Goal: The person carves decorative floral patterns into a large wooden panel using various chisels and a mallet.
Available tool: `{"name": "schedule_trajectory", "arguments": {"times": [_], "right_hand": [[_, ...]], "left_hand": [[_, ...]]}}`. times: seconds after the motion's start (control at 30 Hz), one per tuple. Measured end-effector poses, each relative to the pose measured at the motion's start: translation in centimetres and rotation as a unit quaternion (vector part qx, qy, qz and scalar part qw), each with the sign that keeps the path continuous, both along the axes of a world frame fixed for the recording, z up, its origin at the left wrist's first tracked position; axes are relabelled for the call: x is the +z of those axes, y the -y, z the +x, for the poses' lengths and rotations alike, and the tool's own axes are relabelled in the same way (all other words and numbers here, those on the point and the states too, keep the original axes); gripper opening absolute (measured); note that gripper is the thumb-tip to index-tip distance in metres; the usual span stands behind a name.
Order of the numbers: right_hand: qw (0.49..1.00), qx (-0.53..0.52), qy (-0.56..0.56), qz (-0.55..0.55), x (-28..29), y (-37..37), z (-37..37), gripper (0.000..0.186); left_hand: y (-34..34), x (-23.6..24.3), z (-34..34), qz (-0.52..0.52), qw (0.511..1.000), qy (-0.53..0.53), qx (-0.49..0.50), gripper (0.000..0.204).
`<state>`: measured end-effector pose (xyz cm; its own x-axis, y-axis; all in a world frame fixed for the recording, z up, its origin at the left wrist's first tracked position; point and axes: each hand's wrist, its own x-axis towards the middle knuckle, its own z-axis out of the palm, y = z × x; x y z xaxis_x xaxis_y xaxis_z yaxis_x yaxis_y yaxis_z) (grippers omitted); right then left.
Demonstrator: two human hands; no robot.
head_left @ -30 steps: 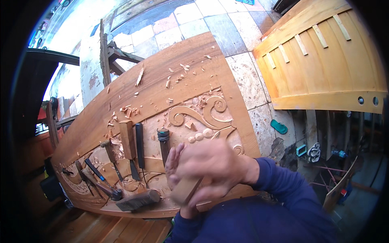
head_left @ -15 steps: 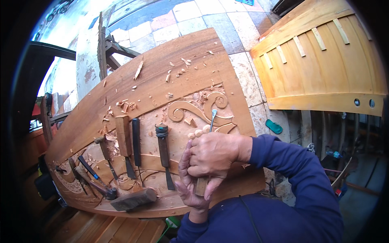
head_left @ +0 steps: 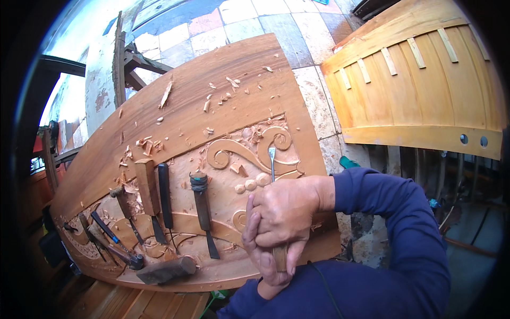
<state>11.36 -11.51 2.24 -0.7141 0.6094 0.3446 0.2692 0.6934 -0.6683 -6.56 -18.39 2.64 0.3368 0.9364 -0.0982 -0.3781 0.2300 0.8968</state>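
Note:
A wood chisel (head_left: 280,257) is in my right hand (head_left: 286,208), its fingers closed round the tool. The wooden handle shows below that hand, and the metal blade points away from me over carved scrolls (head_left: 247,150). My left hand (head_left: 259,240) closes round the lower handle from the left, partly hidden by the right hand. Beneath both lies a large carved wooden panel (head_left: 239,64). Three small rounded carved knobs (head_left: 251,185) stand just left of the blade.
Several chisels, one with a dark wrapped handle (head_left: 201,204), lie left of my hands. Nearby are a wooden mallet (head_left: 167,270) and a hammer (head_left: 136,261). Shavings (head_left: 150,143) litter the panel. A slatted yellow wooden piece (head_left: 419,90) stands right; a green sandal (head_left: 348,162) lies on the floor.
My right hand has moved slightly nearer to me and right with the chisel. My left fingers have closed more tightly round the handle. The view has shifted, so the panel appears farther left.

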Motion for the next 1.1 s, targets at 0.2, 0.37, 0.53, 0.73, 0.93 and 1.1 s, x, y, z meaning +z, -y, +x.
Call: {"name": "schedule_trajectory", "arguments": {"times": [0.2,0.37,0.53,0.73,0.93,1.1], "right_hand": [[0.999,-0.04,-0.023,0.028,-0.3,0.0,-0.2,0.068],[0.995,-0.072,-0.039,0.047,-0.5,-0.2,-0.8,0.067],[0.991,-0.11,-0.048,0.064,-1.0,-0.8,-1.6,0.066],[0.974,-0.198,-0.072,0.081,-2.1,-2.1,-4.0,0.066],[0.953,-0.286,-0.058,0.076,-2.4,-3.8,-4.8,0.06],[0.933,-0.327,-0.03,0.144,-0.4,-3.4,-3.5,0.059]], "left_hand": [[-1.3,1.8,0.9,-0.009,0.999,-0.034,-0.012,0.087],[-2.4,0.4,-1.2,-0.015,0.998,-0.034,-0.044,0.083],[-4.5,0.6,-2.9,-0.077,0.993,0.012,-0.085,0.078],[-8.8,0.2,-4.9,-0.137,0.975,0.066,-0.16,0.071],[-12.9,0.4,-5.4,-0.19,0.973,0.012,-0.131,0.071],[-14.8,3.7,-4.0,-0.088,0.967,-0.032,-0.237,0.057]]}}
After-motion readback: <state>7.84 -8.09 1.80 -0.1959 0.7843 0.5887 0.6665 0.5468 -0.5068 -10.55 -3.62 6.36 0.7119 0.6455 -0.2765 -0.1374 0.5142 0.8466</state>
